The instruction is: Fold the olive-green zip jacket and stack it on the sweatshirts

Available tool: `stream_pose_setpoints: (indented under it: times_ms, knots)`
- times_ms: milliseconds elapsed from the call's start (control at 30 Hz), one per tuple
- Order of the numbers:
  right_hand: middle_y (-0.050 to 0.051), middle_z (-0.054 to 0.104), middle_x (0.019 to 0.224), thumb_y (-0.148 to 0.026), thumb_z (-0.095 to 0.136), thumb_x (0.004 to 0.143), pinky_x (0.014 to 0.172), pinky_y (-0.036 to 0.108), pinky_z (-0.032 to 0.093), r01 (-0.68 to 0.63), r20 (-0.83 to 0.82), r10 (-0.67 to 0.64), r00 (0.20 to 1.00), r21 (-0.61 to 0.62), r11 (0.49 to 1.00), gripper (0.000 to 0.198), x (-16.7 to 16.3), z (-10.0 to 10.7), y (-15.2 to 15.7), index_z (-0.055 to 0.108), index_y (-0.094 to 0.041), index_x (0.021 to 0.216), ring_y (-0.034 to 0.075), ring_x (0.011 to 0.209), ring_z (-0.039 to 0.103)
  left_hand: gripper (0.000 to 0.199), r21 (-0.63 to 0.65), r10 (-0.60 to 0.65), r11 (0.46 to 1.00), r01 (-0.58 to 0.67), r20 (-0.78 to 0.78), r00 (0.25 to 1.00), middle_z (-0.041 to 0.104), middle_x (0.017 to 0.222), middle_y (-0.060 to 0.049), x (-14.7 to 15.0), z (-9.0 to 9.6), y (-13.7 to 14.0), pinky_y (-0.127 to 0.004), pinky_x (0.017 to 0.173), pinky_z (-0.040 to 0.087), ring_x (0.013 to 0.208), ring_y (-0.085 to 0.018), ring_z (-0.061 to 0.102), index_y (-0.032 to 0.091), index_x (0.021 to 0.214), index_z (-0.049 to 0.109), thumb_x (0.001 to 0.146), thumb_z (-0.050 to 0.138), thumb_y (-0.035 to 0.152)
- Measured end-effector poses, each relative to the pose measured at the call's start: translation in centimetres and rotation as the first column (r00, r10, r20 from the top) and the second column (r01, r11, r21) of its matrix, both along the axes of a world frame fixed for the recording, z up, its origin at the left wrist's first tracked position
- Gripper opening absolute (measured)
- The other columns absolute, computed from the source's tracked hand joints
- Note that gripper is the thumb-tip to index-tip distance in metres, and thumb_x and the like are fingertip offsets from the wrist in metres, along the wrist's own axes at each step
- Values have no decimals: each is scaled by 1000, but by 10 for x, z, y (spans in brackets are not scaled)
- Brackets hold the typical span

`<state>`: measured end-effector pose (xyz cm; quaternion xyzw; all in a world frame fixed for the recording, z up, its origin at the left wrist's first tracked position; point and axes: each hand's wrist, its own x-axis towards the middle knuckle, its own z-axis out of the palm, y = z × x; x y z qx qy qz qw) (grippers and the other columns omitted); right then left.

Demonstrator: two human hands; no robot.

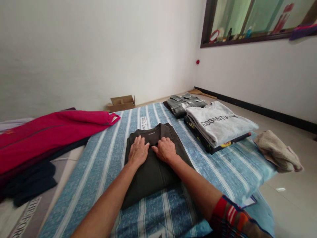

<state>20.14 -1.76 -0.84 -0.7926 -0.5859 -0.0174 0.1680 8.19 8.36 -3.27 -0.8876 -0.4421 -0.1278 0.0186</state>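
Observation:
A dark olive-grey shirt (151,175) lies folded into a rectangle on the blue striped bedding, collar toward the far side. My left hand (138,150) grips the left side of its collar opening, fingers bent over the cloth and thumb pointing inward. On the right side of the collar, my right hand (165,149) is closed on the fabric with its fingers curled. The two thumbs nearly meet at the neck opening. Cloth caught under the fingers is partly hidden.
Blue striped bedding (99,158) covers the bed. At right are a grey "ESSENTIALS" sweatshirt (218,122) on dark clothes, a folded grey jacket (183,104) and a beige crumpled cloth (277,150). A red jacket (56,132) lies left; a cardboard box (121,103) stands by the wall.

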Motion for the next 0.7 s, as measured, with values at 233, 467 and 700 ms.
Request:
stream_pose_setpoints:
  times_ms: [233,467,700]
  knots:
    - [11,60,102,-41,46,90,83,30,39,-34,8,34,999,-32,999,34,5,-3,-8,65,-14,96,22,100,51,60,-166,103,980,-114,-79,992,25,148,-21,-6,3,-19,-45,107,24,138,-30,19,5,138,34,91,33,43]
    - [7,62,101,-40,44,92,79,26,40,-64,-28,63,998,-23,998,30,11,1,-15,65,-18,94,18,99,54,53,-161,59,985,-60,-7,998,31,146,-20,-12,8,-17,-39,108,26,137,-27,25,6,133,41,91,36,38]
    - [7,62,108,-33,46,91,86,24,38,67,-209,-34,977,151,986,26,43,2,-25,64,-19,104,17,105,54,42,-200,176,971,-131,226,958,43,139,-19,-37,23,-10,-33,107,30,131,-25,37,7,120,53,84,48,27]
